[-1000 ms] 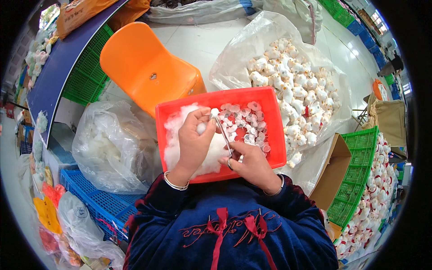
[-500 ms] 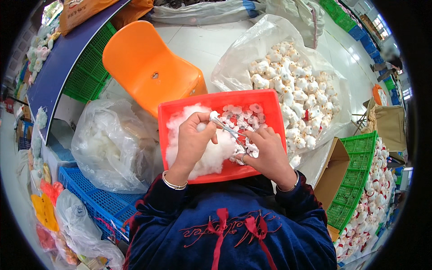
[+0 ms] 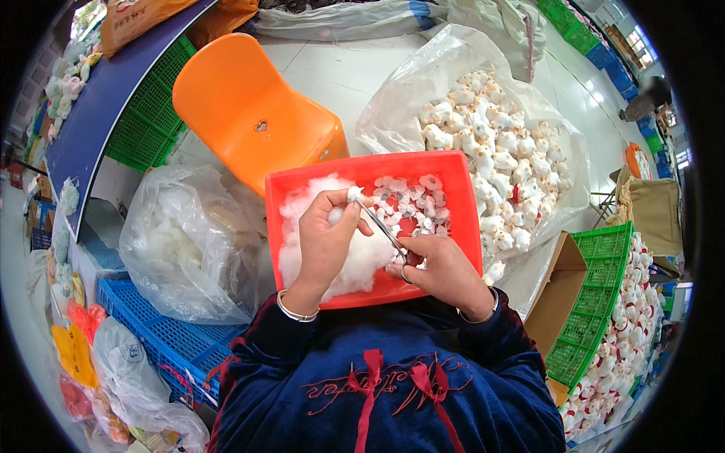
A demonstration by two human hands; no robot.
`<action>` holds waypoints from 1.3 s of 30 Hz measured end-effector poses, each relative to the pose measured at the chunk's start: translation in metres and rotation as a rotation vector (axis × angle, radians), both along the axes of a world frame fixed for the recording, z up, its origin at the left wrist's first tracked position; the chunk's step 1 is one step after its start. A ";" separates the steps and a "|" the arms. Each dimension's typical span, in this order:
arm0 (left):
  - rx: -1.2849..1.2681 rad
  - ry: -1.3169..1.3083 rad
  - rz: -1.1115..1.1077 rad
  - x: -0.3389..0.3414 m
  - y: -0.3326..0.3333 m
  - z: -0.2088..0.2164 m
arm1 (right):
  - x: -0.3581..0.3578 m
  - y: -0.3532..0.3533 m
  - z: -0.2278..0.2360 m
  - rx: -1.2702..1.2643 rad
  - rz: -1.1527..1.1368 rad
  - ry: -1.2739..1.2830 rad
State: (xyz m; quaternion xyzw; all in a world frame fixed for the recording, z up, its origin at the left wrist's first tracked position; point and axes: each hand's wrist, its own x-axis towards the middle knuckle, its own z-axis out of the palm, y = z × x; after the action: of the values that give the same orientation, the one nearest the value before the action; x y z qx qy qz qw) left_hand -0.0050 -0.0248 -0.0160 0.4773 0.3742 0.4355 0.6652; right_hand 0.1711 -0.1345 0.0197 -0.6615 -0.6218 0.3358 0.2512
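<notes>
Over a red plastic tray [image 3: 470,219], my left hand [image 3: 323,241] pinches a small white plush piece [image 3: 354,193] between thumb and fingers. Slender ring-handled metal forceps [image 3: 384,228] are gripped in my right hand [image 3: 449,273], their tip at the plush piece. Whether the tip is inside it is too small to tell. White fibre stuffing [image 3: 355,268] fills the tray's left part, partly behind my left hand. Several small, flat white fabric pieces [image 3: 423,202] lie loose in the right part, some hidden under my right hand.
An orange chair [image 3: 242,113] stands beyond the tray. To its right, a clear bag holds many white plush pieces [image 3: 502,166]. At left are a bag of stuffing [image 3: 177,249] and a blue crate [image 3: 140,302]; at right, a cardboard box [image 3: 555,294] and green crate [image 3: 593,317].
My right hand has turned and closed further around the forceps' handles, moving slightly down. The forceps now point more steeply at the plush piece. My left hand has barely moved.
</notes>
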 end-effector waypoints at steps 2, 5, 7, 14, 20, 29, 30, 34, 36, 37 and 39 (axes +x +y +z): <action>0.091 -0.018 -0.002 0.002 -0.004 -0.003 | -0.001 0.001 0.000 -0.041 0.002 0.004; 0.183 0.042 -0.060 -0.001 0.002 -0.007 | -0.006 0.000 -0.002 -0.030 -0.036 0.083; 0.188 0.146 -0.124 -0.007 0.013 -0.001 | -0.001 0.001 -0.002 0.039 -0.037 0.017; -0.167 0.016 -0.318 -0.023 0.035 0.004 | 0.007 0.000 0.010 0.144 0.002 -0.168; -0.239 -0.096 -0.379 -0.027 0.040 -0.004 | 0.008 -0.002 0.012 0.167 0.010 -0.233; -0.120 0.042 -0.241 -0.016 0.026 -0.002 | 0.014 -0.001 0.019 0.036 0.034 -0.288; -0.086 0.065 -0.224 -0.014 0.023 -0.003 | 0.014 0.000 0.020 0.003 0.053 -0.285; -0.155 0.098 -0.286 -0.018 0.029 0.000 | 0.015 0.000 0.020 0.022 0.071 -0.349; -0.165 0.146 -0.352 -0.022 0.036 0.003 | 0.018 -0.003 0.018 0.087 0.061 -0.370; -0.151 0.177 -0.356 -0.023 0.035 0.002 | 0.021 -0.003 0.019 0.112 0.059 -0.356; -0.123 0.243 -0.365 -0.026 0.035 0.000 | 0.025 -0.006 0.022 0.138 0.045 -0.331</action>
State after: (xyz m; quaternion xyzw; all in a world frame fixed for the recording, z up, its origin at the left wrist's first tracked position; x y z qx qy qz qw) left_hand -0.0308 0.0099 -0.0159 0.5447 0.3849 0.2234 0.7108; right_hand 0.1965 -0.1408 0.0421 -0.6746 -0.6910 0.1844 0.1828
